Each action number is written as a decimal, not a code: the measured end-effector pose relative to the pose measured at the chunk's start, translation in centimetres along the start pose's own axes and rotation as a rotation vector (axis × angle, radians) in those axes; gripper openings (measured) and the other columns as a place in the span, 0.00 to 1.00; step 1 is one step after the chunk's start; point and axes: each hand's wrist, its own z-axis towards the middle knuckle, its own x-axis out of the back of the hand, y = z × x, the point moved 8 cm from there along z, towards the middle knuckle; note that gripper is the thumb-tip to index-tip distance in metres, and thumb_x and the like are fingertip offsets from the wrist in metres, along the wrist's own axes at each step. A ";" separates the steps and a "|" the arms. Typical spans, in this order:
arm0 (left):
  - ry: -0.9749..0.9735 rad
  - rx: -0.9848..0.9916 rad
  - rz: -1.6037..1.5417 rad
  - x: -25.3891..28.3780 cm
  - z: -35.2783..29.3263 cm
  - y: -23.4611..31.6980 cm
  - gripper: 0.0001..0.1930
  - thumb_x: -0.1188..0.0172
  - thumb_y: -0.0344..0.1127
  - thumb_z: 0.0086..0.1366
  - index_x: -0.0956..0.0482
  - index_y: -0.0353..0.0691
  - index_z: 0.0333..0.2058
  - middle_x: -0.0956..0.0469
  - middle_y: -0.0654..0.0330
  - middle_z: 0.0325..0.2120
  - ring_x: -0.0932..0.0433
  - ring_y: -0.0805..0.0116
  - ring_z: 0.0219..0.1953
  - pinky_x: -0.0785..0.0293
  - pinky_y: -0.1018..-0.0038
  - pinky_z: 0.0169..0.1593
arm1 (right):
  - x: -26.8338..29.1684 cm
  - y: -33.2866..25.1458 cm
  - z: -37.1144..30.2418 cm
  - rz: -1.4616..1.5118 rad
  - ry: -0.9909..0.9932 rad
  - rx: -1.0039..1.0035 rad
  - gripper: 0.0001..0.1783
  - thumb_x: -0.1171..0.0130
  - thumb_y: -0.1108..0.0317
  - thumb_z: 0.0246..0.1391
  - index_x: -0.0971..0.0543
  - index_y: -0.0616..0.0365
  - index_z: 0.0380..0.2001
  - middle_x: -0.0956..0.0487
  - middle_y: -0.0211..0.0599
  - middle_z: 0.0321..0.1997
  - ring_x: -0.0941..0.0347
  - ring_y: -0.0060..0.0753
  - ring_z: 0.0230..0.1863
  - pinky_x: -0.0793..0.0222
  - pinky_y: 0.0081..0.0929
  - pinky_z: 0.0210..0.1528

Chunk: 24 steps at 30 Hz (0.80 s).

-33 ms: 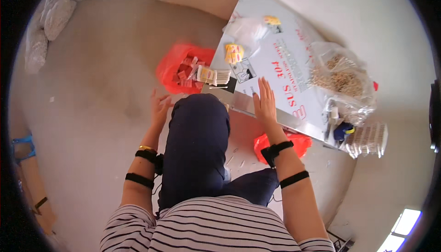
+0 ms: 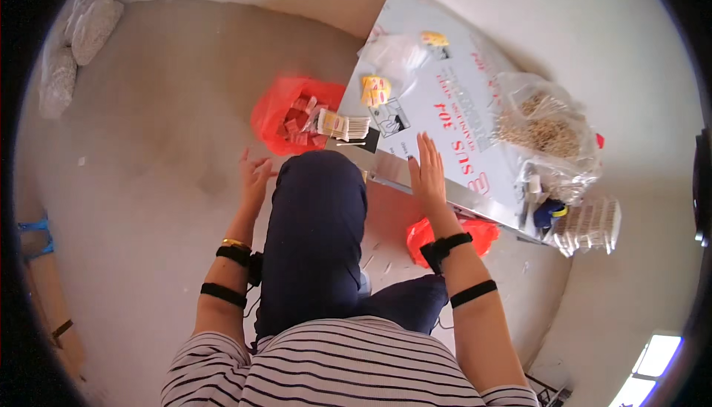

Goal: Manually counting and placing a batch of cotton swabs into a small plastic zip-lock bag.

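My left hand [image 2: 257, 175] is in the air beside my left knee, fingers apart and nothing in it. My right hand [image 2: 428, 172] is held over the near edge of the metal-topped table [image 2: 463, 121], fingers stretched out, also without anything in it. Whether it touches the table I cannot tell. Between the hands, near the table's left corner, lies an opened packet of thin pale sticks [image 2: 343, 125] that look like cotton swabs. One loose stick [image 2: 351, 143] lies just in front of it. Farther back are a yellow printed packet [image 2: 376, 91] and thin clear plastic bags [image 2: 397, 54].
A red plastic bag [image 2: 271, 114] with small red packets stands left of the table. Another red bag [image 2: 482, 236] is below its near edge. To the right are a clear bag of sticks [image 2: 545, 129], a blue-and-yellow object [image 2: 549, 213] and stacked packs [image 2: 587, 227]. White sacks [image 2: 96, 32] stand far left.
The view has shifted slightly, so the table and the things on it appear a little farther left. Both hands keep nearly the same pose.
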 end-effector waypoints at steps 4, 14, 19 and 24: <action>0.041 -0.016 -0.101 2.3 -2.5 3.3 0.31 0.41 0.40 0.74 0.44 0.34 0.68 0.27 0.49 0.56 0.16 0.64 0.40 0.20 0.69 0.48 | 2.5 0.5 -4.8 -0.072 0.021 -0.087 0.33 0.55 0.55 0.71 0.42 0.52 0.75 0.44 0.42 0.80 0.53 0.49 0.80 0.56 0.53 0.78; 0.208 -0.230 -0.091 8.2 -5.3 21.6 0.35 0.46 0.46 0.77 0.50 0.35 0.72 0.20 0.49 0.51 0.17 0.64 0.40 0.23 0.69 0.52 | 6.4 -2.6 -8.8 -0.101 0.053 -0.144 0.31 0.57 0.52 0.73 0.39 0.55 0.73 0.42 0.46 0.78 0.53 0.50 0.80 0.56 0.53 0.78; 0.207 -0.467 -0.003 7.5 -7.0 35.7 0.29 0.50 0.47 0.78 0.43 0.39 0.70 0.19 0.51 0.52 0.17 0.66 0.44 0.27 0.65 0.58 | 5.5 -4.4 -8.1 -0.078 0.062 -0.084 0.32 0.56 0.52 0.73 0.39 0.56 0.73 0.42 0.46 0.78 0.52 0.52 0.80 0.56 0.52 0.78; 0.017 -0.712 -0.139 3.3 -8.2 44.0 0.27 0.45 0.43 0.77 0.40 0.35 0.66 0.18 0.50 0.47 0.17 0.67 0.42 0.24 0.69 0.51 | 4.3 -7.1 -6.0 -0.044 0.046 0.013 0.34 0.54 0.50 0.71 0.39 0.58 0.72 0.40 0.47 0.77 0.52 0.53 0.80 0.55 0.50 0.78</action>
